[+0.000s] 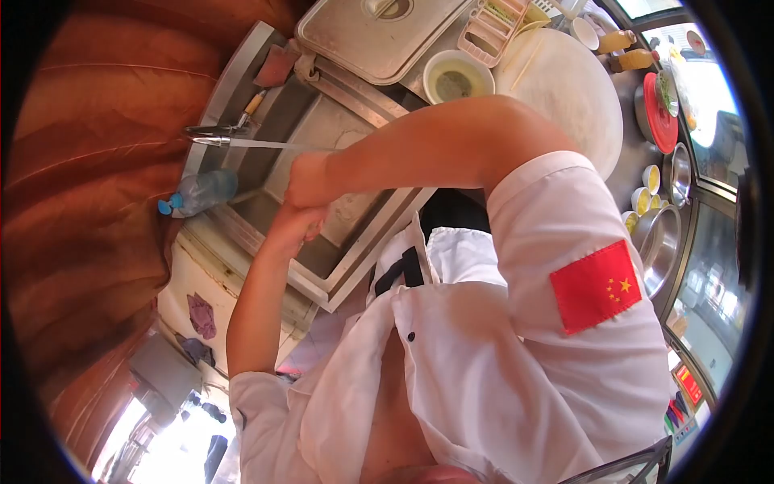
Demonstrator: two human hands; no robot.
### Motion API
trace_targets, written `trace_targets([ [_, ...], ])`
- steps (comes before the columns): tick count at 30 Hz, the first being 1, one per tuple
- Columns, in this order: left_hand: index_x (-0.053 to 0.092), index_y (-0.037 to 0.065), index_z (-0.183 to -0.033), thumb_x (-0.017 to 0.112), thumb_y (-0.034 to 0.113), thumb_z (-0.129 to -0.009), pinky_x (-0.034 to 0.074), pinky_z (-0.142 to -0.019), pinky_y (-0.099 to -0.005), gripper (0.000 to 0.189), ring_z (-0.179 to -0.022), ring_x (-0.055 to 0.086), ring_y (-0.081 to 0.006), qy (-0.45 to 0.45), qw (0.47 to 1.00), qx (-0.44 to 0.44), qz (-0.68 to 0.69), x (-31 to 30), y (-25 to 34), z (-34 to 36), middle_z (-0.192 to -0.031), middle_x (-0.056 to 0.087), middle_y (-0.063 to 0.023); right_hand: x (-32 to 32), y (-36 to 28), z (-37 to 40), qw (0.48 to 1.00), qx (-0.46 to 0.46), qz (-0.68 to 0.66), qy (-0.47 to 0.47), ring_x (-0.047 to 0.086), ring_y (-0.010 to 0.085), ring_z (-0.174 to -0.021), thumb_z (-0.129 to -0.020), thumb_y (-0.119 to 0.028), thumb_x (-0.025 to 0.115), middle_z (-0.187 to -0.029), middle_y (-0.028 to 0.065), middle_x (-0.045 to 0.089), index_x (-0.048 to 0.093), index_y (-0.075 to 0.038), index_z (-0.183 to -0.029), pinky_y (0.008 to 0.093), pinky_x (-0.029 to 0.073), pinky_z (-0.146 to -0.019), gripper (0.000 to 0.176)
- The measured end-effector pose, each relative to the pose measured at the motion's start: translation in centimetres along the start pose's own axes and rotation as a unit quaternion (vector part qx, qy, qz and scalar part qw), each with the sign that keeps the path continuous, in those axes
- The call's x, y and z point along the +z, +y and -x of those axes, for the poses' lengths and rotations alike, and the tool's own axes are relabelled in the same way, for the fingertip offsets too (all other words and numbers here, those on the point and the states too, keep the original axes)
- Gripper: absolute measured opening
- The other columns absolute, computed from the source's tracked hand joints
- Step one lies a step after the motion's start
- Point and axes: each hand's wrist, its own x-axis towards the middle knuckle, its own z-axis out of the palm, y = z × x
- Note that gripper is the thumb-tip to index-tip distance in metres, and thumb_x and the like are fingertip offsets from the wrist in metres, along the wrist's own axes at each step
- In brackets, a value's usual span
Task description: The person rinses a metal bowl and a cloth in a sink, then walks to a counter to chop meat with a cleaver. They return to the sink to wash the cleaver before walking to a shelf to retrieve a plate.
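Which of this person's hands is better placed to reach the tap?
Probably the right hand: it lies nearer the tap, close under the water stream, while the left hand sits farther from the tap.

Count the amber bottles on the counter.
2: one amber bottle by the white cup, the other beside it, nearer the red lid. Others may be hidden.

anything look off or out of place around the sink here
One thing: a clear plastic bottle with a blue cap seems to lie on its side on the sink rim, near the tap, rather than standing. The left hand and right hand meet over the basin; nothing looks spilled or broken.
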Motion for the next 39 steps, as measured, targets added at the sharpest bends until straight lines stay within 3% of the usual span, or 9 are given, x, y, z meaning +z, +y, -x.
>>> trace_targets([
  [10,0.062,-0.001,-0.094,0.073,0.021,-0.075,0.045,-0.053,-0.0283,0.031,-0.061,0.058,-0.0121,0.192,0.938,0.157,-0.24,-0.9,-3.1,-5.0,-0.075,0.063,-0.0064,4.1,2.3,-0.8,0.991,0.112,-0.02,-0.072,0.07,0.0279,-0.081,-0.075,-0.019,0.066,-0.082,0.0047,0.072,0.074,-0.013,-0.087,0.0423,0.055,-0.066,0.015],
  [13,0.061,0.002,-0.091,0.072,0.018,-0.076,0.041,-0.05,-0.0275,0.024,-0.055,0.053,-0.011,0.224,0.881,0.244,-0.338,-2.7,-5.1,-6.0,-0.075,0.061,-0.0047,3.4,2.4,-0.1,0.982,0.129,-0.076,-0.114,0.067,0.0282,-0.099,-0.075,-0.018,0.069,-0.105,0.0075,0.07,0.069,-0.012,-0.105,0.0414,0.054,-0.077,0.031],
  [14,0.061,0.002,-0.091,0.072,0.018,-0.076,0.041,-0.05,-0.0275,0.024,-0.055,0.053,-0.011,0.224,0.881,0.244,-0.339,-3.2,-4.4,-5.0,-0.075,0.061,-0.0047,4.1,2.5,0.4,0.991,0.108,-0.063,-0.053,0.062,0.0289,-0.109,-0.077,-0.02,0.067,-0.118,0.0089,0.064,0.063,-0.012,-0.115,0.0413,0.051,-0.084,0.039],
  [16,0.059,0.005,-0.089,0.067,0.008,-0.077,0.037,-0.048,-0.0246,0.015,-0.058,0.051,-0.0094,0.065,0.994,-0.084,0.003,-4.3,-3.0,-2.6,-0.075,0.058,-0.002,4.6,2.9,1.3,0.995,0.086,-0.047,0.009,0.057,0.0295,-0.119,-0.079,-0.021,0.066,-0.131,0.0103,0.057,0.056,-0.012,-0.125,0.0412,0.049,-0.091,0.047],
  [18,0.058,0.007,-0.087,0.066,0.005,-0.078,0.035,-0.046,-0.0232,0.012,-0.055,0.047,-0.0081,-0.012,0.992,-0.083,0.097,-4.7,-3.4,-1.7,-0.073,0.055,-0.0011,4.6,2.8,1.7,0.944,-0.124,0.065,0.298,0.046,0.0288,-0.131,-0.088,-0.026,0.058,-0.147,0.0111,0.041,0.041,-0.01,-0.138,0.0464,0.043,-0.101,0.055],
  [22,0.058,0.006,-0.095,0.066,0.002,-0.08,0.031,-0.045,-0.0195,0.017,-0.054,0.043,-0.0071,-0.14,0.963,-0.071,0.219,-3.0,-2.4,0.5,-0.078,0.051,0.0,0.1,-0.7,2.4,0.904,-0.181,0.069,0.381,0.057,0.0314,-0.118,-0.091,-0.026,0.053,-0.135,0.0145,0.053,0.046,-0.008,-0.133,0.0455,0.051,-0.092,0.047],
  [24,0.058,0.005,-0.097,0.068,0.001,-0.08,0.031,-0.045,-0.0199,0.02,-0.053,0.043,-0.0071,-0.15,0.973,-0.07,0.16,-2.8,-1.8,0.7,-0.078,0.052,-0.0005,-2.0,-2.0,2.4,0.995,-0.082,-0.04,0.034,0.067,0.0315,-0.098,-0.087,-0.027,0.055,-0.112,0.0156,0.065,0.049,-0.004,-0.129,0.0432,0.056,-0.075,0.049],
  [30,0.058,0.004,-0.097,0.066,-0.004,-0.076,0.031,-0.044,-0.0215,0.024,-0.053,0.046,-0.0073,-0.103,0.992,-0.037,0.069,-2.7,-1.5,0.0,-0.075,0.054,-0.0023,-0.6,-2.0,-0.3,0.993,-0.021,-0.113,-0.012,0.07,0.0336,-0.079,-0.085,-0.028,0.058,-0.083,0.0123,0.071,0.063,-0.003,-0.108,0.0433,0.056,-0.065,0.034],
  [39,0.059,0.007,-0.084,0.07,0.002,-0.074,0.029,-0.039,-0.024,0.016,-0.046,0.044,-0.0061,0.075,0.994,0.079,0.008,-1.5,-2.3,-2.9,-0.067,0.056,-0.0012,1.9,0.6,-2.9,0.998,0.009,-0.007,-0.06,0.07,0.034,-0.081,-0.085,-0.023,0.059,-0.086,0.0135,0.072,0.067,-0.008,-0.102,0.0452,0.056,-0.065,0.024],
])
